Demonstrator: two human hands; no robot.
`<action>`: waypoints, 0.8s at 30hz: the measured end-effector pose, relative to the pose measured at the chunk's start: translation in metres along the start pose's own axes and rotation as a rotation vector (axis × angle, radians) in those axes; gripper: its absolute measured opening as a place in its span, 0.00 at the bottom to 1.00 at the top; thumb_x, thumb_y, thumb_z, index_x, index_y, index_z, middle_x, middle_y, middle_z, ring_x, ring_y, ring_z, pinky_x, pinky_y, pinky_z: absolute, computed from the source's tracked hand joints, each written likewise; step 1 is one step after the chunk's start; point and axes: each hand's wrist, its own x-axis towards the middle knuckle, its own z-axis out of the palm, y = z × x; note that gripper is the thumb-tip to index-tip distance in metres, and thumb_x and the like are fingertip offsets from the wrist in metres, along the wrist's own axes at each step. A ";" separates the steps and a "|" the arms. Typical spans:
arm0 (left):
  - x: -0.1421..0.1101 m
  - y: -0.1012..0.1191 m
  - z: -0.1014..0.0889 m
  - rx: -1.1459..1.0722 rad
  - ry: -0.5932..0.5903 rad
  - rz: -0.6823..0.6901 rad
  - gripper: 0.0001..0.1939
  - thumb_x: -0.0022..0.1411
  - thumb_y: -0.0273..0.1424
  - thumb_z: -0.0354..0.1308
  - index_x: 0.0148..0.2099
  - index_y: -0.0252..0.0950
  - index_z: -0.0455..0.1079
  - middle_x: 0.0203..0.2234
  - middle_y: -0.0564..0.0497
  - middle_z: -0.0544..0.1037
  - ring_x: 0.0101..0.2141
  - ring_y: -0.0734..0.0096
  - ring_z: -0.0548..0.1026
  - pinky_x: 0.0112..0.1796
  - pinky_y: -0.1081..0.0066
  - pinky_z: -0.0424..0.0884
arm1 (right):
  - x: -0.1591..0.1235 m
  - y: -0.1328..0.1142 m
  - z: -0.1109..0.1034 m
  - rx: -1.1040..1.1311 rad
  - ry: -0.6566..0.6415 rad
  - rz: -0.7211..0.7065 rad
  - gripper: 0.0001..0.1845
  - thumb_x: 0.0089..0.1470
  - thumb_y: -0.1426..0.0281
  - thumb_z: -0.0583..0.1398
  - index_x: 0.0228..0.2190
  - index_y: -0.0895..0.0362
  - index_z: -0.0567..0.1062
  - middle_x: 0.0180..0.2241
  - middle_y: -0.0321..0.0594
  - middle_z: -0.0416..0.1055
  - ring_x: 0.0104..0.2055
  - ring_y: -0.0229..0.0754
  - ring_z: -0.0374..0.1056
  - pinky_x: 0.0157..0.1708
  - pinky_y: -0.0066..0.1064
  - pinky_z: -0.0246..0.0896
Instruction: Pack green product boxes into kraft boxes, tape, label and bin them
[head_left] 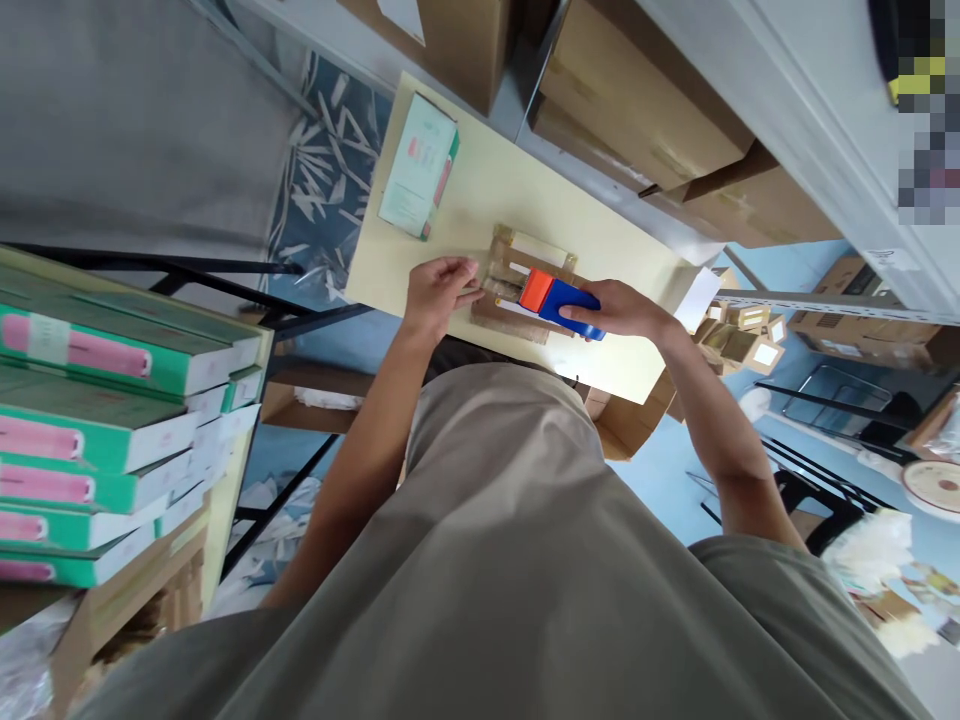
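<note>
Right hand [611, 308] has its fingers wrapped around a blue-and-orange, oblong handheld tool [559, 300], over a flat brown cardboard package with glossy tape [499, 310], near middle of the pale yellow surface [495, 170]. Left hand [437, 295] at package's left edge, fingers curled, cannot tell if pinching anything. White-and-green printed cardboard box [420, 165] lies far left on surface; stacked green-and-white boxes with pink pictures [82, 440] at near left

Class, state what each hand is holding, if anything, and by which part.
The right hand holds the blue-and-orange tool by its blue end. Whether the left hand holds anything cannot be told.
</note>
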 end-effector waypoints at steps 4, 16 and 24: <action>0.011 -0.015 0.001 0.109 0.053 0.096 0.21 0.65 0.48 0.77 0.42 0.37 0.77 0.31 0.50 0.81 0.36 0.66 0.85 0.40 0.67 0.88 | 0.003 -0.008 -0.001 -0.057 -0.056 0.102 0.32 0.68 0.37 0.65 0.40 0.55 0.80 0.31 0.40 0.83 0.31 0.44 0.79 0.34 0.33 0.67; 0.034 -0.059 -0.006 0.161 0.121 0.164 0.21 0.70 0.51 0.71 0.45 0.38 0.78 0.35 0.48 0.83 0.35 0.67 0.86 0.36 0.70 0.86 | 0.024 -0.022 0.003 -0.272 -0.072 0.152 0.29 0.71 0.41 0.62 0.43 0.56 0.80 0.32 0.44 0.81 0.37 0.49 0.77 0.36 0.35 0.61; 0.043 -0.076 -0.007 0.404 0.079 0.235 0.26 0.72 0.57 0.66 0.51 0.38 0.82 0.41 0.43 0.86 0.41 0.61 0.85 0.42 0.66 0.85 | 0.030 -0.024 0.004 -0.315 -0.081 0.160 0.29 0.72 0.43 0.61 0.47 0.57 0.80 0.37 0.45 0.81 0.37 0.47 0.75 0.36 0.33 0.59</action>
